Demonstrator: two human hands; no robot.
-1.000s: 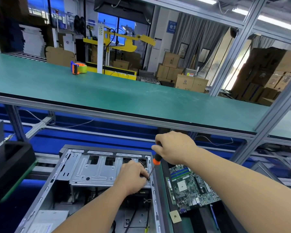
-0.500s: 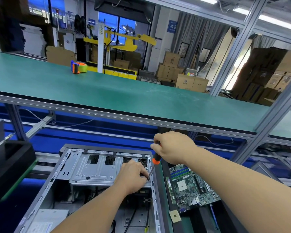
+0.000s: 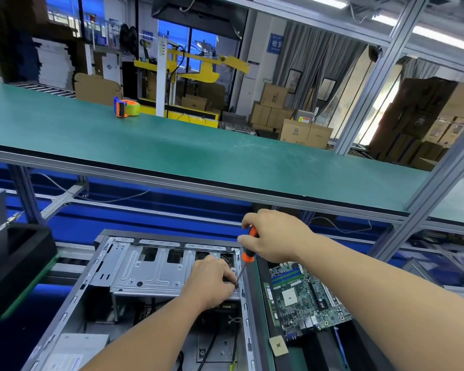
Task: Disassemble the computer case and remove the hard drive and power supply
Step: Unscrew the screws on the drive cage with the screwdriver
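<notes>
With our right hand (image 3: 272,236) clamped on the screwdriver (image 3: 245,259) and our left hand (image 3: 212,281) pinching its tip at the drive cage (image 3: 150,271) in the computer case (image 3: 73,295), near the table's front edge, we should keep the shaft square, pressing firmly.

A tape dispenser (image 3: 126,107) sits on the green shelf (image 3: 225,162).

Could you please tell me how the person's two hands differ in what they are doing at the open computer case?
The right hand is raised above the case's edge, closed around the orange and black handle of the screwdriver; the left hand holds no tool of its own. The left hand lies low on the metal drive cage, fingers pinched at the screwdriver's tip. Both work at the same corner of the computer case.
</notes>
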